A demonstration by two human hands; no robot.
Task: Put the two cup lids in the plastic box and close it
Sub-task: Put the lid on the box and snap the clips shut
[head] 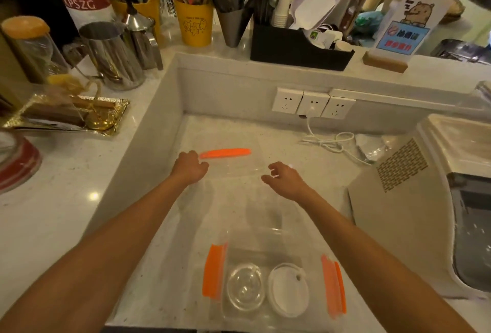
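A clear plastic box (pixel 265 234) with orange side latches (pixel 214 270) stands open on the low counter near me. Inside it lie a clear domed cup lid (pixel 245 289) on the left and a white flat cup lid (pixel 288 289) on the right. Farther back, the transparent box lid (pixel 233 169), with an orange latch (pixel 225 152) on its far edge, is held between my hands. My left hand (pixel 190 166) is fisted on its left end. My right hand (pixel 284 177) curls thumb and fingers around its right edge.
A wall with three white sockets (pixel 313 103) and a loose white cable (pixel 329 141) closes the back. A beige machine (pixel 425 200) stands at the right. The raised counter on the left carries steel jugs (pixel 111 53), a gold tray (pixel 69 112) and utensil cups.
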